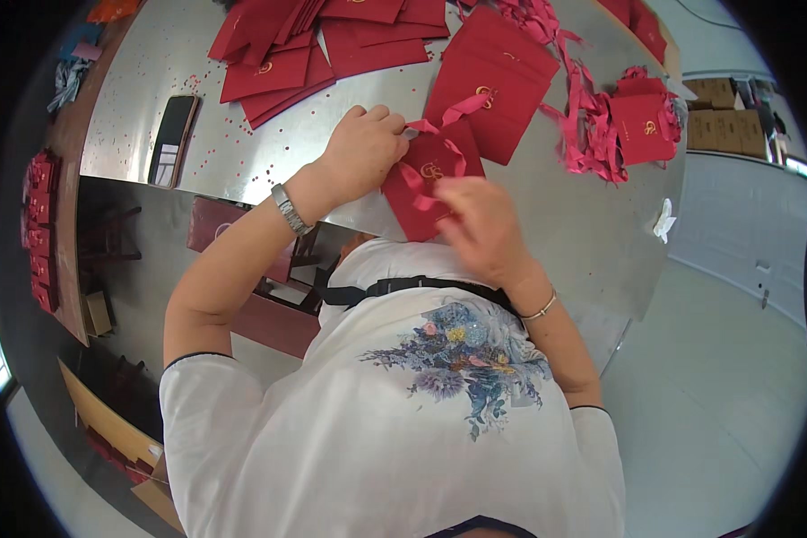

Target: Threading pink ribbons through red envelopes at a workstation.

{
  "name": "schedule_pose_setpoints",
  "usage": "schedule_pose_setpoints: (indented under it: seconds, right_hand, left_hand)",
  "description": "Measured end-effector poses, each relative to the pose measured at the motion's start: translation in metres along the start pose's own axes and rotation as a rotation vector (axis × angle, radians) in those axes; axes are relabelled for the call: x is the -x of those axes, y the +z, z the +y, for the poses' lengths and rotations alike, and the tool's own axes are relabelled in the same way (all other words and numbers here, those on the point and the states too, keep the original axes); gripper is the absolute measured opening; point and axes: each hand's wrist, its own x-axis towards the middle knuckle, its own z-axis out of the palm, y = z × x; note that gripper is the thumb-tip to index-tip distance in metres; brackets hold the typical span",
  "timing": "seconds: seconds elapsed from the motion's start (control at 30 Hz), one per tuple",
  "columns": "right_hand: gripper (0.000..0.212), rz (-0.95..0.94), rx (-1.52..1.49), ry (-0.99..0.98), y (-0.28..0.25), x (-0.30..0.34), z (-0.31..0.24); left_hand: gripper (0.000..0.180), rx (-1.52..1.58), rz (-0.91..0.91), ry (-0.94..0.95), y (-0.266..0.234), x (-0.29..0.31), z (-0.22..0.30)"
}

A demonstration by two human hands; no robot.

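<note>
A small red paper gift bag with a gold emblem lies at the table edge, close to my body. Over its face loops a pink ribbon. My left hand is closed at the bag's upper left, with the ribbon running out from its curled fingers. The fingertips of my right hand are over the bag's lower right, beside the ribbon's lower part. Motion smears those fingers, so their grip cannot be made out. Just beyond the bag, larger flat red bags lie overlapping.
Flat red bags are heaped at the far left of the metal table. A phone lies near its left edge among red paper dots. At right is a ribboned bag beside tangled pink ribbons. Cardboard boxes stand farther right.
</note>
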Motion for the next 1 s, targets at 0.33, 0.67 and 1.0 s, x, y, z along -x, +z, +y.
schedule_pose_setpoints:
  seconds: [0.33, 0.67, 1.0]
  right_hand:
    - [0.07, -0.169, 0.31, 0.373, 0.021, 0.041, 0.041]
    - [0.07, -0.202, 0.312, 0.395, 0.021, 0.042, 0.039]
    - [0.071, -0.205, 0.329, 0.404, 0.022, 0.043, 0.038]
  left_hand:
    - [0.011, -0.034, 0.086, -0.205, 0.008, 0.001, -0.038]
    - [0.019, 0.307, 0.523, -0.601, 0.013, -0.003, -0.068]
    - [0.014, 0.198, 0.192, -0.171, 0.041, -0.038, -0.019]
